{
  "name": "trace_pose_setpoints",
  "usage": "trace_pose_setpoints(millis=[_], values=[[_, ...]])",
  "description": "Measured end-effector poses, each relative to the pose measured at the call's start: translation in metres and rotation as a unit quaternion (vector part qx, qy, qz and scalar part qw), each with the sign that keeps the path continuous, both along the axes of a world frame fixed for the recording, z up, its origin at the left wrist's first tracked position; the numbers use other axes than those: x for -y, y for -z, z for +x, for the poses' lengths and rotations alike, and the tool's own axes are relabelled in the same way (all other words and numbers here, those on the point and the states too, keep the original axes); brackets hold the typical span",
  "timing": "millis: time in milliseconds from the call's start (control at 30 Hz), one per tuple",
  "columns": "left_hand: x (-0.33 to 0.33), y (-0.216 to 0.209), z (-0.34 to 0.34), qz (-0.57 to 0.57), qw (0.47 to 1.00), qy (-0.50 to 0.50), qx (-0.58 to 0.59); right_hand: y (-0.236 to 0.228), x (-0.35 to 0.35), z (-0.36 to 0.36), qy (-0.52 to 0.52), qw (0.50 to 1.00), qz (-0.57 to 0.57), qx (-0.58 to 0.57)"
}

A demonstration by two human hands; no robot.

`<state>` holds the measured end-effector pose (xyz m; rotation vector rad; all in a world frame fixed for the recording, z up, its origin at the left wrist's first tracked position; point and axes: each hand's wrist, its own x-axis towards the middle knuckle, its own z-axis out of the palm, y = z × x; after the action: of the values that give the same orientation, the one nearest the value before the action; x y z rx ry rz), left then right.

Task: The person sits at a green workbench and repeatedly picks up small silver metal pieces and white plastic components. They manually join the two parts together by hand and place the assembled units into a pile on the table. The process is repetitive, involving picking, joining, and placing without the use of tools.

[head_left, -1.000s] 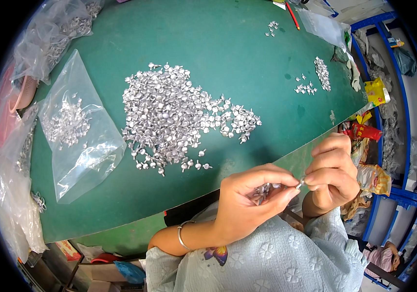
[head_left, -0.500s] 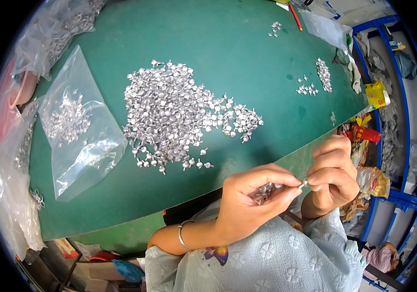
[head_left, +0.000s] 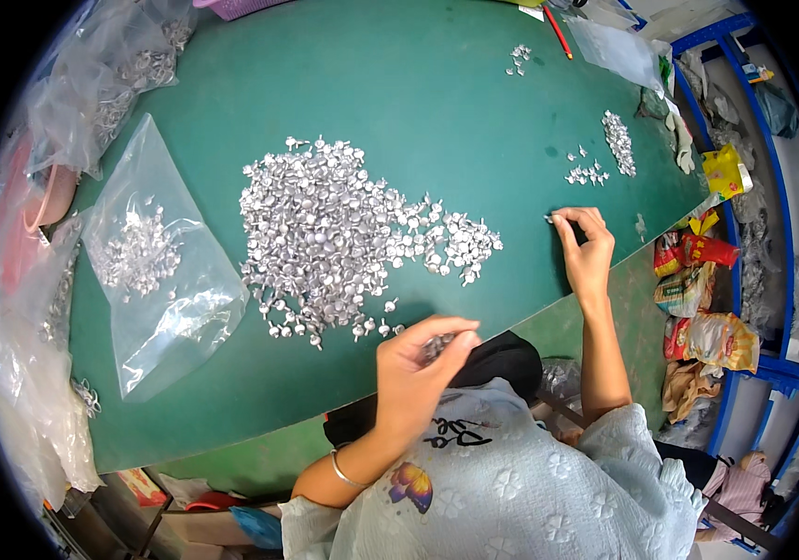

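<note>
My left hand point(head_left: 410, 378) is closed around several small silver metal pieces point(head_left: 435, 349), which show between its thumb and fingers near the table's front edge. Out over the right part of the green table, my right hand point(head_left: 588, 250) pinches one small metal piece point(head_left: 549, 217) at its fingertips. A big heap of metal pieces point(head_left: 315, 219), each with a round head and short stem, spreads across the middle, to the left of my right hand. Farther right lie a narrow pile of pieces point(head_left: 618, 142) and a loose group point(head_left: 588, 175).
A clear plastic bag point(head_left: 175, 308) with metal pieces lies left of the heap on the green table point(head_left: 418, 84). More filled bags point(head_left: 129, 84) and a pink basket point(head_left: 52, 198) line the left edge. A red pencil point(head_left: 558, 34) lies far right; blue shelving point(head_left: 782, 233) stands beyond.
My hands have come apart from where they met at the front right. The right one has moved away over the table with a piece; the left one has shifted left, still holding pieces.
</note>
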<state>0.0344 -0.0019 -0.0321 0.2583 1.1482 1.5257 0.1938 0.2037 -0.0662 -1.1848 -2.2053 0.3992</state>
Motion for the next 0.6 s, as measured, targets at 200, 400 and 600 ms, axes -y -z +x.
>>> trace_pose_setpoints(millis=[200,400,600], values=[[0.003,0.010,0.000,-0.019,0.999,-0.041,0.020,0.004,-0.048,0.007,0.038,0.988,0.131,0.067],[0.001,0.015,0.005,-0.025,0.999,-0.044,0.008,-0.013,-0.012,-0.010,-0.025,0.992,0.122,0.026],[-0.003,0.018,0.010,-0.027,0.999,-0.020,0.012,-0.021,0.032,-0.041,-0.143,0.989,-0.018,0.036]])
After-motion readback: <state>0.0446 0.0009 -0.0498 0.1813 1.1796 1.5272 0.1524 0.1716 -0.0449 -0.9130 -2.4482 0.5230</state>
